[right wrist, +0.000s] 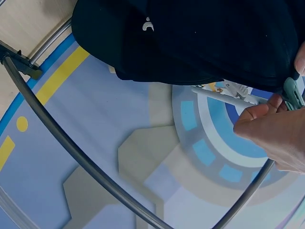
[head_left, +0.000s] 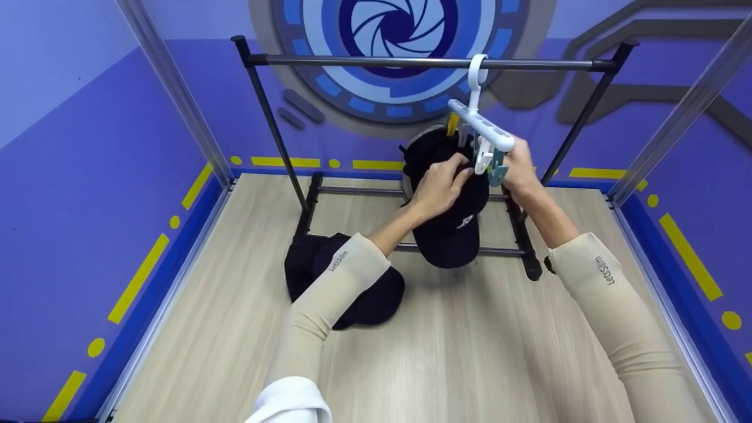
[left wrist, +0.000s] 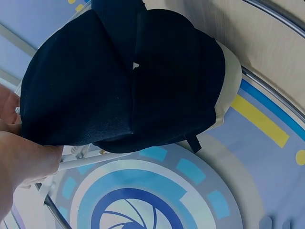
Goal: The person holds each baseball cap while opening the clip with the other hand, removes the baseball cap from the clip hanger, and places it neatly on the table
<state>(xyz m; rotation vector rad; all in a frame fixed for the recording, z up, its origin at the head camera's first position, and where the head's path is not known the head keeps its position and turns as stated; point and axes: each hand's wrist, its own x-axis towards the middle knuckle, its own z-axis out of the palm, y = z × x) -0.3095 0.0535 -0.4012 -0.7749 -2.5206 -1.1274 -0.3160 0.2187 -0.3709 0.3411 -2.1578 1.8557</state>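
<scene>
A white clip hanger (head_left: 482,124) hangs by its hook from the rack's top bar, with white, yellow and green clips along it. Beneath it is a dark cap (head_left: 449,247) with a small white emblem, overlapping another dark cap (left wrist: 186,81) with a light lining. My left hand (head_left: 437,188) pinches the cap's edge, as the left wrist view also shows beside the fingers (left wrist: 33,155). At the near end of the hanger, my right hand (head_left: 520,167) pinches a green clip (right wrist: 292,93) right at the cap's edge. The hanger partly covers the right fingers in the head view.
A black metal rack (head_left: 376,61) stands on the wood-patterned surface (head_left: 446,352). More dark headwear (head_left: 370,299) lies at the left front, partly under the left forearm. A patterned blue wall (head_left: 205,100) rises close behind the rack.
</scene>
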